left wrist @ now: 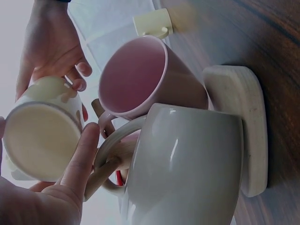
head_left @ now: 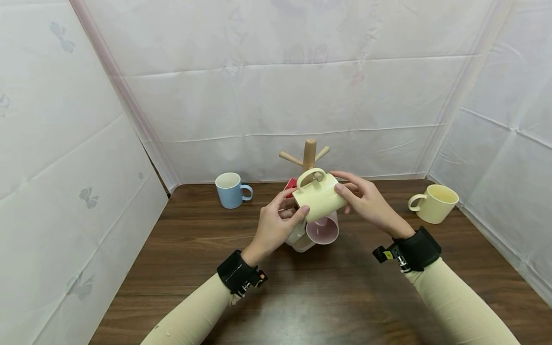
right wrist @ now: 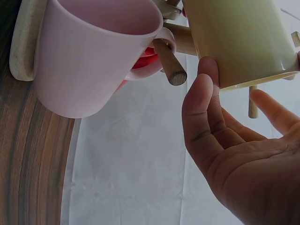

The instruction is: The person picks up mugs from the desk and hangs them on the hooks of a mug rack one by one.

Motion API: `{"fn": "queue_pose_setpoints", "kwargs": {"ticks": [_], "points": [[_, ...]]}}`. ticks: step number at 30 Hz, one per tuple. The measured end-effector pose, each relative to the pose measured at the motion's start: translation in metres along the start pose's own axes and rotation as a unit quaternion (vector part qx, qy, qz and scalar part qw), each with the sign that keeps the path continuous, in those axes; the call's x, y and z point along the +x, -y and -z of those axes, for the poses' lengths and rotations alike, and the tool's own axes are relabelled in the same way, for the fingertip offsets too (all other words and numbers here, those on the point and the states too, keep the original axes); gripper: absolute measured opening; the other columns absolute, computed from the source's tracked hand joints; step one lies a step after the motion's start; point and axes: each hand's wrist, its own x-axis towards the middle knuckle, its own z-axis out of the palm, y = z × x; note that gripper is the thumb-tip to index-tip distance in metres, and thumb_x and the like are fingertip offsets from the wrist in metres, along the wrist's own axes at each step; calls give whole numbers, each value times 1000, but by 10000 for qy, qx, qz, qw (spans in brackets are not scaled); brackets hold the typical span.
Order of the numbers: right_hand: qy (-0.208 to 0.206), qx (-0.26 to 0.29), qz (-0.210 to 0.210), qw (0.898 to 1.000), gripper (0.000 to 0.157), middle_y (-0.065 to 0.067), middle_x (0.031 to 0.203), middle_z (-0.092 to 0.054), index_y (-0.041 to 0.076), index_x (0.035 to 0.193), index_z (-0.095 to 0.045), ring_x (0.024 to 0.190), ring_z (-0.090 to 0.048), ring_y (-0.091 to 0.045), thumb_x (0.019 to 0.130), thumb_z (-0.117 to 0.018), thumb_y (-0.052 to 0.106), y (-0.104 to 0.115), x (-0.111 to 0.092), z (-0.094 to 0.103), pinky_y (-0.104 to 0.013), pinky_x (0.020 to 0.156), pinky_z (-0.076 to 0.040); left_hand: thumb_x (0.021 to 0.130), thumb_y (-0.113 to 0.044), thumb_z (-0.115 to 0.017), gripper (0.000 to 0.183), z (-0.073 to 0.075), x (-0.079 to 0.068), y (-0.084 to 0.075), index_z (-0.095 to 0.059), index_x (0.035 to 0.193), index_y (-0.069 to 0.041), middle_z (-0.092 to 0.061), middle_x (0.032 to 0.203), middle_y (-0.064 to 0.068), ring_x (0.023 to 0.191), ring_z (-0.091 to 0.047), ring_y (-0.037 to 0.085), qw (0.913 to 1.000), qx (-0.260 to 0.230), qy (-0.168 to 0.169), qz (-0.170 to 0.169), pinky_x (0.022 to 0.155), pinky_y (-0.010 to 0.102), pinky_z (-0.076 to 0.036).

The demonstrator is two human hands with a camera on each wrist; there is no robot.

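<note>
A pale yellow mug (head_left: 321,199) is held tilted on its side, handle up, in front of a wooden mug tree (head_left: 309,151). My left hand (head_left: 273,223) grips its left end between thumb and fingers. At the other end, my right hand (head_left: 366,199) holds it with the thumb on the near side. A peg's end shows within the handle loop in the head view. Below it hang a pink mug (left wrist: 136,77) and a grey-white mug (left wrist: 187,164) on the tree's pegs. Behind the held mug, a red mug (head_left: 290,187) is mostly hidden.
To the left on the table (head_left: 194,239) stands a light blue mug (head_left: 230,191). Another yellow mug (head_left: 436,205) stands at the far right. The tree's wooden base (left wrist: 248,131) rests on the table, and white sheeting (head_left: 258,105) encloses the back and sides.
</note>
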Motion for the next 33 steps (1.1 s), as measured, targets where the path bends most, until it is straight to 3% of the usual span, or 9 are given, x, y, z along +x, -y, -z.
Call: {"fn": "queue_pose_setpoints", "kwargs": {"ticks": [6, 11, 15, 21, 28, 33], "points": [[6, 18, -85, 10000, 39, -13, 96, -65, 11, 133, -48, 57, -56, -35, 97, -50, 25, -1, 3, 0, -34, 52, -52, 85, -16, -66, 41, 1, 2, -1, -54, 122, -2, -63, 103, 16, 73, -65, 22, 9996, 262, -24, -44, 62, 37, -55], [25, 36, -219, 9998, 39, -12, 85, -65, 12, 132, -49, 58, -54, -38, 97, -49, 28, 0, 5, 1, -33, 50, -50, 85, -25, -67, 42, 0, 5, 14, -55, 121, -6, -64, 103, 12, 67, -65, 18, 9989, 459, -62, -8, 56, 36, -55], [48, -52, -278, 9996, 39, -12, 79, -63, 14, 132, -50, 58, -54, -31, 97, -48, 31, 1, 7, 1, -32, 49, -49, 84, -38, -67, 43, -1, 7, 27, -57, 118, -13, -65, 99, 6, 62, -63, 12, 9980, 622, -121, 90, 50, 30, -53], [81, -194, -282, 9994, 38, -11, 76, -61, 15, 131, -50, 58, -54, -21, 98, -46, 33, 0, 10, 1, -32, 49, -48, 82, -46, -65, 42, -2, 8, 30, -58, 114, -19, -66, 95, 2, 55, -62, 13, 9979, 591, -126, 250, 47, 29, -52], [64, -152, -357, 9992, 37, -13, 74, -59, 27, 130, -51, 58, -54, -25, 97, -44, 41, -37, 18, 2, -39, 48, -49, 82, -47, -65, 41, -4, 8, 29, -58, 111, -19, -67, 92, 0, 53, -61, 13, 9972, 701, -121, 242, 46, 28, -52], [5, -160, -416, 9990, 38, -14, 76, -57, 29, 130, -51, 61, -53, -33, 96, -43, 46, -36, 18, 1, -35, 48, -49, 81, -49, -66, 42, -6, 8, 30, -58, 111, -20, -66, 86, -1, 55, -61, 11, 9960, 856, -188, 175, 48, 27, -52]]}}
